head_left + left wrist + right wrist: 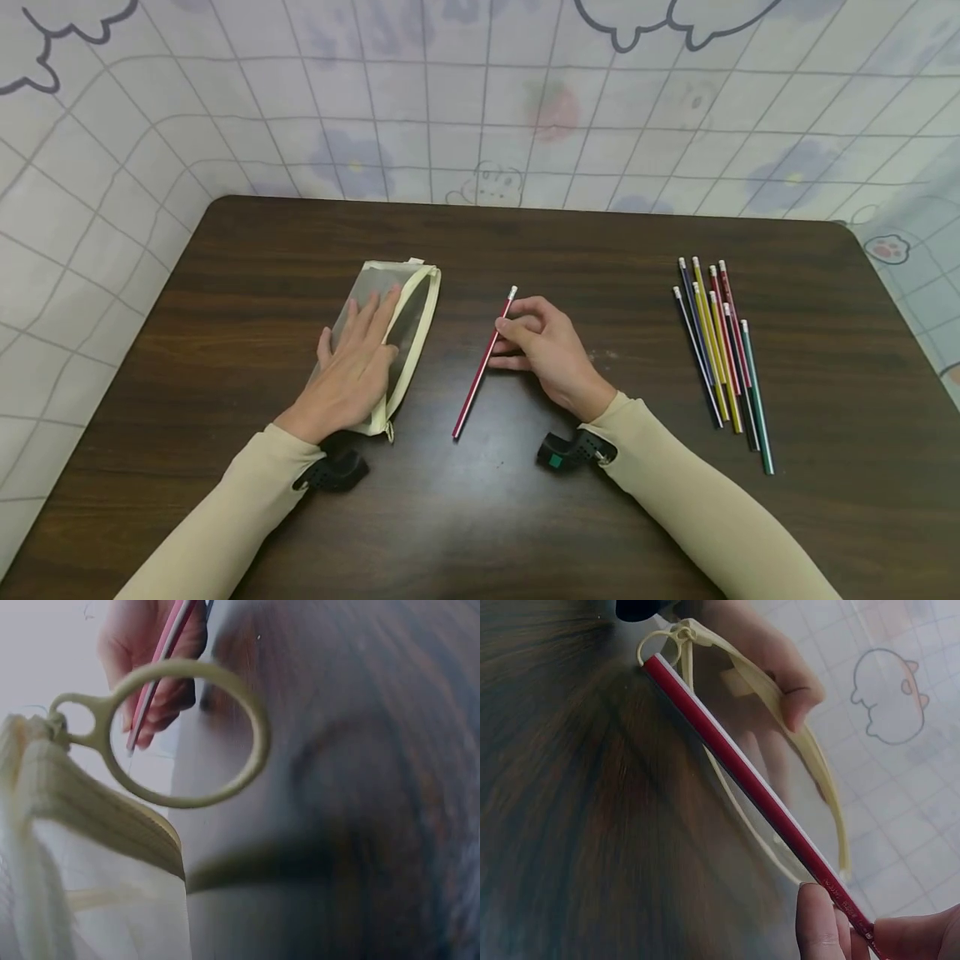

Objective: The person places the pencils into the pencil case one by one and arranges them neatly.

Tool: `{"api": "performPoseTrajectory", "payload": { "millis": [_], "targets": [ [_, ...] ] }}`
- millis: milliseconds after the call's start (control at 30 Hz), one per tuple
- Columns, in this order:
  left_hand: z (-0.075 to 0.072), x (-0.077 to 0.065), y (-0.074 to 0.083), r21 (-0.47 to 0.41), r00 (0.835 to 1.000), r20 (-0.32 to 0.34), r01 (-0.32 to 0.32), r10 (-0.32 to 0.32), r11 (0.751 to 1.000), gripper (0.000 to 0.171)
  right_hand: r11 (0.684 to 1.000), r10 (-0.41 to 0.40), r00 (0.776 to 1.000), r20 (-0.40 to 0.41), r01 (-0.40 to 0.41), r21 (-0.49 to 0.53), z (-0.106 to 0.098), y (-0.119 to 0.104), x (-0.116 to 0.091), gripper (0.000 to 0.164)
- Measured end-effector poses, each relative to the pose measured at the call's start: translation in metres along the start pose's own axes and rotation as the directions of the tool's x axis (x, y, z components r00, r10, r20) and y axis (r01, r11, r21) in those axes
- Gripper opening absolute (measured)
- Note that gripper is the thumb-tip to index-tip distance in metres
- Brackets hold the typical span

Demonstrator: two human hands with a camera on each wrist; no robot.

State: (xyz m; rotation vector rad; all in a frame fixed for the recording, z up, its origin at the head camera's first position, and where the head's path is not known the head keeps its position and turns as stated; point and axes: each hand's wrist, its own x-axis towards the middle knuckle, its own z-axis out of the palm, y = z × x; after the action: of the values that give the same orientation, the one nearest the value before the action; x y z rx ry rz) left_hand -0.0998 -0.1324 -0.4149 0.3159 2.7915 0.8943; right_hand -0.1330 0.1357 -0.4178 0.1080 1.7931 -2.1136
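My left hand (348,367) lies over a see-through mesh pencil case (369,273) with cream zipper trim. Its fingers spread across the upper panel, and the thumb hooks over the zipper edge (810,757) of the parted mouth. A round cream pull ring (259,742) hangs from the zipper end in the left wrist view. To the right of the case, my right hand (547,346) pinches a red pencil (480,379) with a white stripe. The white eraser points away from me; the blunt, unsharpened end tilts down toward me, between the hands.
Several more eraser-tipped pencils (723,358) lie in a loose bundle on the right of the dark wooden table (480,517). Some are yellow, dark blue, red and green. A patterned grid cloth (390,125) rises behind the table's far edge.
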Motion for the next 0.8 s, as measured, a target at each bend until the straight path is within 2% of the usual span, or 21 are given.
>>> {"api": "performPoseTrajectory", "payload": {
  "millis": [567,800],
  "targets": [
    [0.003,-0.003,0.009,-0.015,1.0,-0.014,-0.014,0.013,1.0,0.067,0.995,-0.009,1.0,-0.019,0.011,0.1,0.036,-0.003,0.013,0.022],
    [0.006,-0.003,0.011,-0.014,1.0,-0.015,-0.011,0.011,1.0,0.068,0.994,-0.008,1.0,-0.028,0.011,0.106,0.049,-0.001,0.02,0.022]
  ]
}}
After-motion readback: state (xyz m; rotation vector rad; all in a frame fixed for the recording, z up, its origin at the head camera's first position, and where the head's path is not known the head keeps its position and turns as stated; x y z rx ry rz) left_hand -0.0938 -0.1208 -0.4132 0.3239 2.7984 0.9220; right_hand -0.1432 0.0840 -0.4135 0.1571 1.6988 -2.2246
